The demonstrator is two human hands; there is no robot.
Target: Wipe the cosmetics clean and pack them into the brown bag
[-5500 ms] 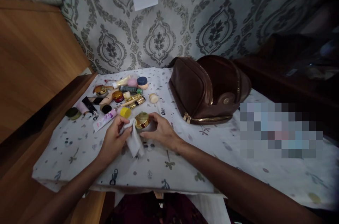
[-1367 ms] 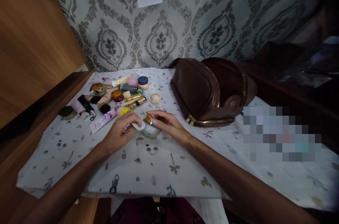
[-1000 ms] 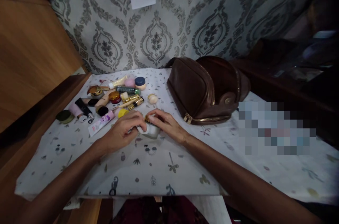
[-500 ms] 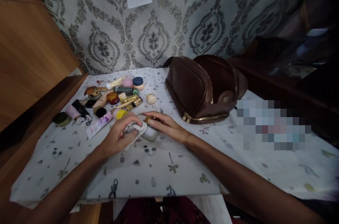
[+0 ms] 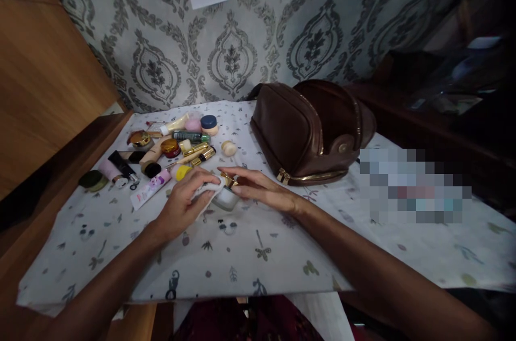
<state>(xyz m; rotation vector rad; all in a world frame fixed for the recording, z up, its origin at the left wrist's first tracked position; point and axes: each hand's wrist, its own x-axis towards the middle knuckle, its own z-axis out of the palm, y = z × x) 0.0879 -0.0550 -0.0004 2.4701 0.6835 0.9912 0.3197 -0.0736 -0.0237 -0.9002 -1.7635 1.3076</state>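
A clear, squarish glass perfume bottle (image 5: pixel 226 200) with a gold cap (image 5: pixel 229 180) is between my two hands, tilted low over the table cover. My right hand (image 5: pixel 268 190) grips it by the gold cap, thumb and fingers around its side. In my left hand (image 5: pixel 181 204) is a white cloth (image 5: pixel 207 190), bunched under the fingers and pressed against the bottle by the cap. Part of the cloth is hidden by my fingers. A yellow-capped item (image 5: pixel 183 172) lies just beyond my left hand.
Tubes, jars and lipsticks cluster at the left, including a pink-white tube (image 5: pixel 151 188), a green bottle (image 5: pixel 191 137) and a blue-lidded jar (image 5: pixel 209 124). A beige egg-shaped item (image 5: pixel 229 148) lies nearby. An open brown bag (image 5: pixel 282 126) stands at right, beside a blurred-out patch (image 5: pixel 415 188).
The cloth looks flatter and lies closer against the gold cap. My right fingers have shifted a little on the cap, showing more of it. The view has moved slightly.
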